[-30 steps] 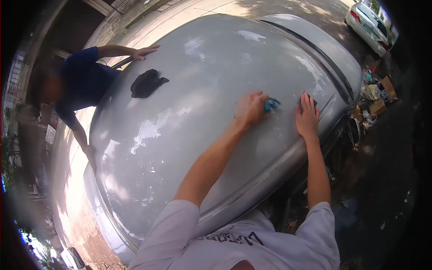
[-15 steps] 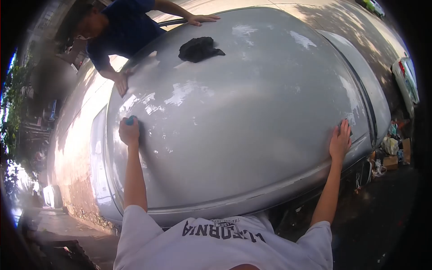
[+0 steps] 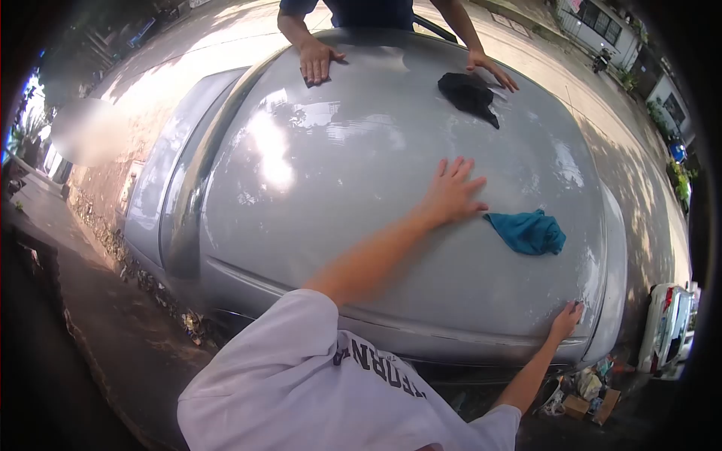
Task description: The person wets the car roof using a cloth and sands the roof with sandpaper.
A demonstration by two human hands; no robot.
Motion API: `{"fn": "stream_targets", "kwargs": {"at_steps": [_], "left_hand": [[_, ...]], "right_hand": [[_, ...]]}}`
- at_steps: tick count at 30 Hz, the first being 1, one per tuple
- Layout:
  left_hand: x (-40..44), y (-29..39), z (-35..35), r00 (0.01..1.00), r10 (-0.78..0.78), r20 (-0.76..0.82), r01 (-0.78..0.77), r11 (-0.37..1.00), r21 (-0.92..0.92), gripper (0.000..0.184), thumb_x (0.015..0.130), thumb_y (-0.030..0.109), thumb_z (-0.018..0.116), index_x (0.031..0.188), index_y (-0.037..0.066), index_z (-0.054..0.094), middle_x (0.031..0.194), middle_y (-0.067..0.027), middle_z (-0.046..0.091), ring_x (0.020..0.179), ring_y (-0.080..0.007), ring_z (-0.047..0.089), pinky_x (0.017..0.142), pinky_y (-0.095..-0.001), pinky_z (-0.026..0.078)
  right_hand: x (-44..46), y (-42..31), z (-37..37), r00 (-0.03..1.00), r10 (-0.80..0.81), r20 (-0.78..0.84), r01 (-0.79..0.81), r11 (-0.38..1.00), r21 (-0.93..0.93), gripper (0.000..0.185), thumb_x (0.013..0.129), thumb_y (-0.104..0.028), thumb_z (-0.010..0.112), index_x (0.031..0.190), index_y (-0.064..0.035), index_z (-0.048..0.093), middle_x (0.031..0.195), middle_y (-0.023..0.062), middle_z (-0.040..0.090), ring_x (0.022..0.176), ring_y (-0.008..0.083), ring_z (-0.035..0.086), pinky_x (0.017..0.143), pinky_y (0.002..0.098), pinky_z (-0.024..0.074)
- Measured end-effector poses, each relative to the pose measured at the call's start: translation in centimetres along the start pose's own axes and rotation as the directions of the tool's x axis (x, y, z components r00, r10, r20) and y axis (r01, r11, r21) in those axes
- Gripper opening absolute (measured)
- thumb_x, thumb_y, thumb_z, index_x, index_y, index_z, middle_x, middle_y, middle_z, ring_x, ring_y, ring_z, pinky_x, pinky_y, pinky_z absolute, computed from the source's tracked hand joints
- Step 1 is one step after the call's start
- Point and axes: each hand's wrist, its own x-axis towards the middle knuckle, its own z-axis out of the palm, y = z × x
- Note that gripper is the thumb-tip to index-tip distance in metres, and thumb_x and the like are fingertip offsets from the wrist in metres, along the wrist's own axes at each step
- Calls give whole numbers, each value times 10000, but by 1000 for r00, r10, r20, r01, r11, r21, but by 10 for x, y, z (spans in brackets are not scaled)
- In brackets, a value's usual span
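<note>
Before me is the grey roof point(image 3: 346, 225) of a car, glossy, with whitish streaks and a bright glare at the left. My left hand point(image 3: 453, 194) is spread open over the middle of the roof, holding nothing. Just right of its fingers lies a crumpled teal cloth point(image 3: 530, 232). At the roof's near right corner, my right hand point(image 3: 565, 323) has its fingers curled on a small dark pad, mostly hidden by the hand. A bunched black cloth point(image 3: 468, 96) rests on the far side of the roof.
Across the car stands a co-worker, whose one hand point(image 3: 316, 62) presses a small dark piece on the roof; the other hand point(image 3: 490, 68) is by the black cloth. Litter and cardboard point(image 3: 590, 402) lie at the lower right. A white car point(image 3: 668, 331) is parked beyond.
My left hand has let go of the teal cloth, which now lies on the right part of the roof. My view has turned left. The co-worker's hand has come beside the black cloth.
</note>
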Motion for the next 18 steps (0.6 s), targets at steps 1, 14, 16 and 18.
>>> {"fn": "stream_targets", "kwargs": {"at_steps": [1, 14, 16, 18], "left_hand": [[-14, -30, -16, 995, -71, -70, 79, 990, 114, 665, 930, 641, 457, 1467, 250, 449, 1583, -161, 281, 1484, -348, 205, 1187, -576, 121], [-366, -274, -185, 302, -835, -460, 940, 342, -4, 577, 982, 541, 427, 1507, 308, 369, 1564, -180, 324, 1436, -401, 303, 1144, -569, 249], [-348, -265, -191, 206, -892, -402, 965, 254, -68, 593, 966, 574, 426, 1500, 319, 382, 1588, -165, 280, 1470, -373, 242, 1170, -562, 200], [-347, -261, -197, 206, -884, -420, 955, 275, -111, 592, 961, 576, 437, 1494, 322, 396, 1588, -159, 284, 1464, -381, 251, 1174, -562, 194]], "right_hand": [[0, -4, -5, 1000, 14, 26, -14, 1000, 2, 634, 1025, -526, 315, 1514, -125, 362, 1559, 64, 377, 1423, 273, 363, 1124, 526, 277], [-280, -402, -96, 550, -818, 167, 805, 573, 155, 627, 1031, -354, 400, 1538, -22, 241, 1629, 129, 193, 1504, 338, 153, 1179, 552, 163], [-344, -472, -119, 216, -966, 142, 913, 252, 322, 638, 995, -311, 476, 1522, -12, 278, 1620, 142, 213, 1500, 346, 165, 1181, 563, 152], [-387, -523, -130, -114, -991, 64, 892, -74, 447, 659, 974, -332, 510, 1513, -15, 303, 1612, 144, 234, 1494, 348, 185, 1178, 576, 152]]}}
